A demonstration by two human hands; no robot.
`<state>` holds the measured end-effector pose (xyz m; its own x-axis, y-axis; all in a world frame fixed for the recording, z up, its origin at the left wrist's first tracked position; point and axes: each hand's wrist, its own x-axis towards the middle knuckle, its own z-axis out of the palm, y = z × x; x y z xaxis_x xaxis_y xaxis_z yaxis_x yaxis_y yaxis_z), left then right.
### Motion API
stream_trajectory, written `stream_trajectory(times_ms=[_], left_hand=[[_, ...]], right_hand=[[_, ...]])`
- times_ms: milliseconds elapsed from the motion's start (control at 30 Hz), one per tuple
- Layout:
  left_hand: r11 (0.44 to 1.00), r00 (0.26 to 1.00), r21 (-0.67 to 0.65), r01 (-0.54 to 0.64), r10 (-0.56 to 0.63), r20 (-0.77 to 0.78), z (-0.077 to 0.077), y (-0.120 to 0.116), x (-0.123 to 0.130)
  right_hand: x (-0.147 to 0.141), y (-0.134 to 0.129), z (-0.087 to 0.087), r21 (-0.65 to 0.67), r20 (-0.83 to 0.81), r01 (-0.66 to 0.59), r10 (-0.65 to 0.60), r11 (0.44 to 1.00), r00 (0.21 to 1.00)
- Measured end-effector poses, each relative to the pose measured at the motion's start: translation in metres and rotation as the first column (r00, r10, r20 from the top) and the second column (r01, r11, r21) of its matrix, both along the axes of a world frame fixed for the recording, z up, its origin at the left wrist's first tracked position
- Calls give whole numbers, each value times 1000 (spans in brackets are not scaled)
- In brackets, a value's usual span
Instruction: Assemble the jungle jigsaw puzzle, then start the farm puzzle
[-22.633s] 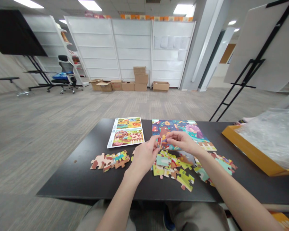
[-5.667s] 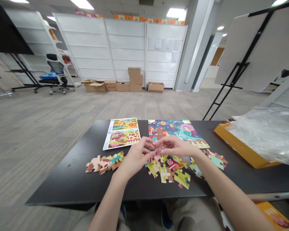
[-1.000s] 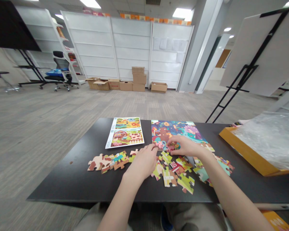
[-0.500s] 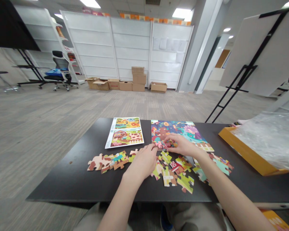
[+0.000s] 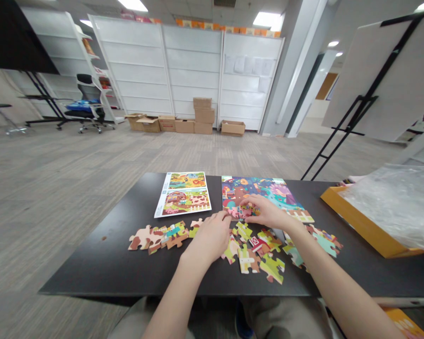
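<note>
Two hands apart on the black desk: right hand pinching a small pink-green cardboard jigsaw piece at the near edge of the colourful assembled puzzle, left hand lying flat, farther off.

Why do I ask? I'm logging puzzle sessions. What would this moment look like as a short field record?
left hand: left hand palm down, holding nothing visible
right hand: right hand pinching a puzzle piece
work area: near edge of the assembled puzzle
loose material: loose pieces and a joined cluster on the black table
reference: printed picture sheet, left of the puzzle
nearby: orange tray under plastic film
</note>
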<state>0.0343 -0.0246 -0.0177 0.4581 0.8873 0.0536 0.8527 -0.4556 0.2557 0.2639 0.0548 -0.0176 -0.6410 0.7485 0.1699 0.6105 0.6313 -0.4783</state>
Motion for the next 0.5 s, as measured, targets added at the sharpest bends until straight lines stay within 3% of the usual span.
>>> stream_trajectory(times_ms=[167, 400, 500], left_hand=[[1000, 1000, -8, 8, -8, -4, 1, 0, 0], [1000, 1000, -3, 17, -17, 0, -1, 0, -1], [1000, 1000, 4, 16, -16, 0, -1, 1, -1]], right_hand=[[2, 1, -1, -23, 5, 1, -1, 1000, 1000], [5, 1, 2, -78, -12, 139, -140, 987, 990], [9, 3, 2, -217, -77, 185, -206, 959, 976]])
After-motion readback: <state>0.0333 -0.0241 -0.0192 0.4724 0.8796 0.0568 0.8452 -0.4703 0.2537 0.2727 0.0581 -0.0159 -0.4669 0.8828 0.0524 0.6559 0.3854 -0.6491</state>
